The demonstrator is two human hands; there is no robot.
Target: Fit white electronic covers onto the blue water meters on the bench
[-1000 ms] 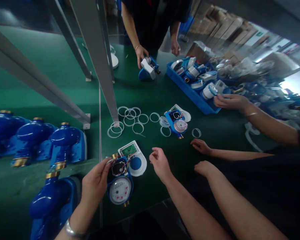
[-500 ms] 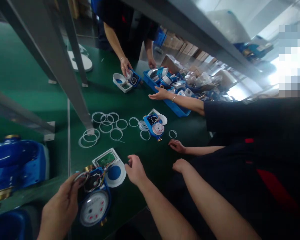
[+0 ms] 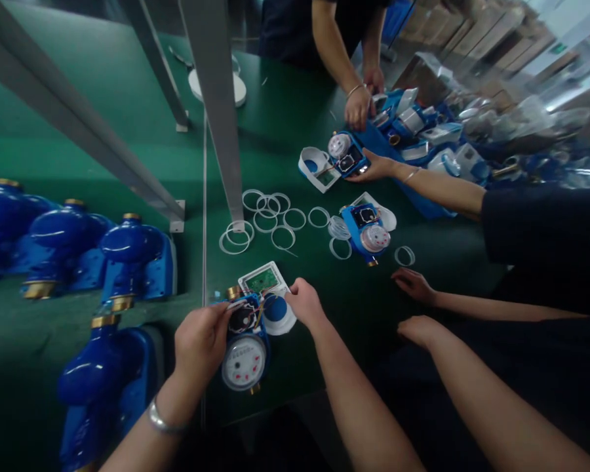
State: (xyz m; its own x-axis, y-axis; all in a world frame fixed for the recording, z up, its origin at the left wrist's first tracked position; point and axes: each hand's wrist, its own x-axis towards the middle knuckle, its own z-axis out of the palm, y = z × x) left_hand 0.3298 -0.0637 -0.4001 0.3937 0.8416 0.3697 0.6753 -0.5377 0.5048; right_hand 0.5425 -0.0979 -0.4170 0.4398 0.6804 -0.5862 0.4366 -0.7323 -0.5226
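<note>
A blue water meter (image 3: 244,357) with a white dial lies on the green table (image 3: 285,170) in front of me, its wired top compartment open. My left hand (image 3: 200,342), a bracelet on its wrist, is closed on the meter's left side, fingertips at the wires. My right hand (image 3: 303,303) pinches the edge of the white cover (image 3: 270,298), which lies beside the meter and shows a green circuit board and a blue disc.
Several white rings (image 3: 268,219) lie beyond, with a second open meter (image 3: 368,229). Large blue meter bodies (image 3: 128,262) stand at the left. Grey frame posts (image 3: 221,111) rise ahead. Co-workers' hands (image 3: 413,285) rest at the right; another hand (image 3: 373,167) holds a meter near a blue tray (image 3: 423,196).
My right hand moved in from the open table and took hold of the white cover. A co-worker's hand at the far right picked up a meter. The view swung back left.
</note>
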